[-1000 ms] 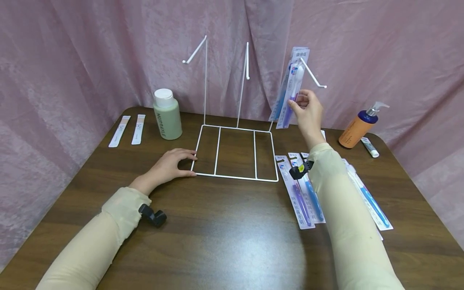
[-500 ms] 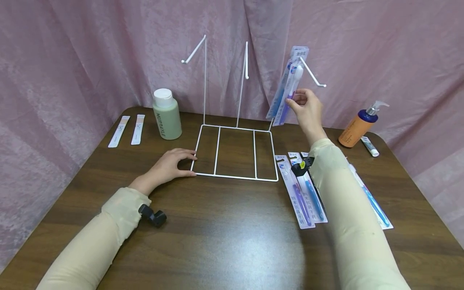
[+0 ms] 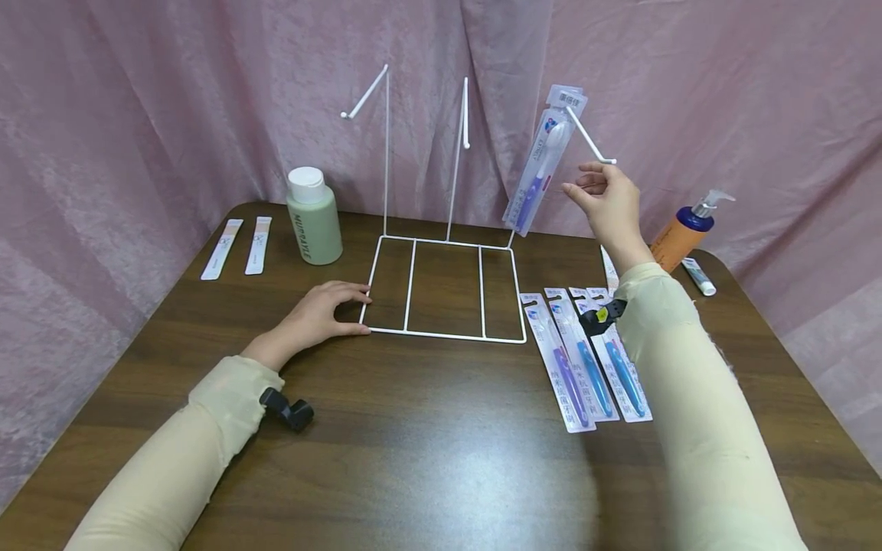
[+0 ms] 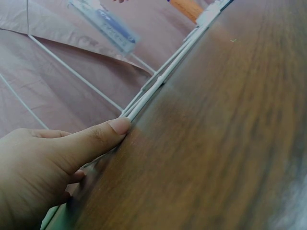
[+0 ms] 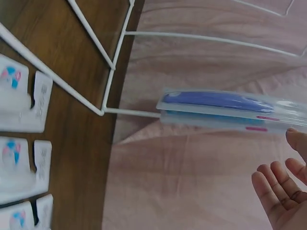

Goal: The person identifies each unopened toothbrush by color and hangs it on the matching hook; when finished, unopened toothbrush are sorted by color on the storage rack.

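My right hand (image 3: pixel 612 205) is beside the white wire rack's right hook (image 3: pixel 589 136), fingers loosely bent and holding nothing. A packaged purple toothbrush (image 3: pixel 540 172) hangs tilted from that hook, with a blue one (image 5: pixel 216 117) behind it in the right wrist view. My left hand (image 3: pixel 313 317) rests at the front left corner of the display rack (image 3: pixel 448 335). Its thumb (image 4: pixel 108 134) touches the wire corner, and the other fingers reach the left rail, spread apart from the thumb. Several packaged toothbrushes (image 3: pixel 561 363) lie fanned on the table right of the rack, partly under my right forearm.
A green bottle with a white cap (image 3: pixel 315 218) and two slim white packets (image 3: pixel 258 245) stand or lie at the left. An orange pump bottle (image 3: pixel 678 237) and a small tube (image 3: pixel 699 276) are at the right. Behind the table (image 3: pixel 386 428) hangs a pink curtain (image 3: pixel 207 92).
My right hand has let go of the purple toothbrush pack and moved right, away from it. The pack now hangs against the one behind. My left hand stays at the rack's corner.
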`<state>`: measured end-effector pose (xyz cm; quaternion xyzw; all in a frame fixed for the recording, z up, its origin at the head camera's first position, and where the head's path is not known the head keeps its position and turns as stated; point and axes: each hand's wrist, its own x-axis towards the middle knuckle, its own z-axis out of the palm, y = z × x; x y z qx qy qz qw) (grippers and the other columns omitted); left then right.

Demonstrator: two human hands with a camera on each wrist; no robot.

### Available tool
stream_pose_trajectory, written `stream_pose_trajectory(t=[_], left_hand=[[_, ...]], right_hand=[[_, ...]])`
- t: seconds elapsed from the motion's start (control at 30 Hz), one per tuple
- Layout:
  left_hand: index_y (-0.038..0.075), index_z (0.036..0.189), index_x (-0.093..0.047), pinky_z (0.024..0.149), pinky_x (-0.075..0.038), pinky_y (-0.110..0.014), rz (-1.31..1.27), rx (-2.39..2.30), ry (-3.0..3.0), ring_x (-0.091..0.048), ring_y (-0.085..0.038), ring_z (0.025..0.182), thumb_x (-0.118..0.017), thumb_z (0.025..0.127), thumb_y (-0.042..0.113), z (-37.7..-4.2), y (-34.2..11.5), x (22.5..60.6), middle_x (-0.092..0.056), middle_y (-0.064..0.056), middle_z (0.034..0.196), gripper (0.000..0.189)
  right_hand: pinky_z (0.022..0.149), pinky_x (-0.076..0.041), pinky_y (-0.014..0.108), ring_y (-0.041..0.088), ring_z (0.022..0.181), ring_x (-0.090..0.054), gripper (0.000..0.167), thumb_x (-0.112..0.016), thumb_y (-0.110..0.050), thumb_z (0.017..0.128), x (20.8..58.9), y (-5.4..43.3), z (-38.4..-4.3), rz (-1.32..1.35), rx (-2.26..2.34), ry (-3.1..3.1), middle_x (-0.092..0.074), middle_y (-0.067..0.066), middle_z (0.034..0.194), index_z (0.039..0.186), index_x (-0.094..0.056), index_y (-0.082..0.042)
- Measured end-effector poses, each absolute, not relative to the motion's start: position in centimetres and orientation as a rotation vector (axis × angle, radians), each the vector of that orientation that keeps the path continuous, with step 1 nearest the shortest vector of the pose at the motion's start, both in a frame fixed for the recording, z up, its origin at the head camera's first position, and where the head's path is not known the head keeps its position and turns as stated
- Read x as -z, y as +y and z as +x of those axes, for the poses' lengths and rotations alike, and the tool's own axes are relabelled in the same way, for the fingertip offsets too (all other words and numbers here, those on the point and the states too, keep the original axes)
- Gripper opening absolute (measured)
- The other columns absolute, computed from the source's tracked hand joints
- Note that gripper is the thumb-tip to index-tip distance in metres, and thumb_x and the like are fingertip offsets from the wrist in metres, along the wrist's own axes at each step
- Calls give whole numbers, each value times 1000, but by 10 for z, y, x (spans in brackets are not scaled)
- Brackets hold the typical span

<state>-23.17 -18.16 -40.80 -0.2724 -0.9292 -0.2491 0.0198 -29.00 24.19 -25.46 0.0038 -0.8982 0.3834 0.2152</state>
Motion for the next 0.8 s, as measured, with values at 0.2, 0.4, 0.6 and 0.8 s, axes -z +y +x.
stream_pose_trajectory(t=[0.2, 0.4, 0.6, 0.8], left_hand=[[10, 120, -66, 111, -30, -58, -838, 767, -2889, -44, -33, 134, -80, 76, 36, -231, -182, 407, -54, -10, 141, 54], [10, 120, -66, 111, -30, -58, -834, 762, -2888, -44, -33, 133, -80, 76, 37, -230, -181, 406, -55, -10, 141, 54], [9, 118, -67, 110, -32, -57, -851, 762, -2875, -47, -33, 131, -80, 75, 37, -230, -179, 407, -56, -11, 139, 53], [8, 118, -67, 109, -32, -58, -862, 757, -2862, -47, -35, 130, -80, 75, 35, -230, -178, 405, -56, -13, 138, 52]], right_hand=[[70, -43, 7, -10, 77, -51, 48, -68, -35, 89, 242, 255, -277, 60, -986, -2559, -64, -3, 99, 128, -59, -9], [68, -42, 6, -14, 76, -51, 51, -70, -38, 87, 234, 271, -263, 112, -950, -2624, -63, -16, 92, 128, -59, -10], [65, -40, 6, -16, 75, -49, 53, -69, -40, 87, 230, 288, -247, 138, -853, -2689, -63, -16, 93, 127, -58, -8], [65, -40, 5, -16, 76, -49, 51, -68, -39, 88, 229, 309, -231, 177, -789, -2746, -64, -12, 95, 127, -59, -8]])
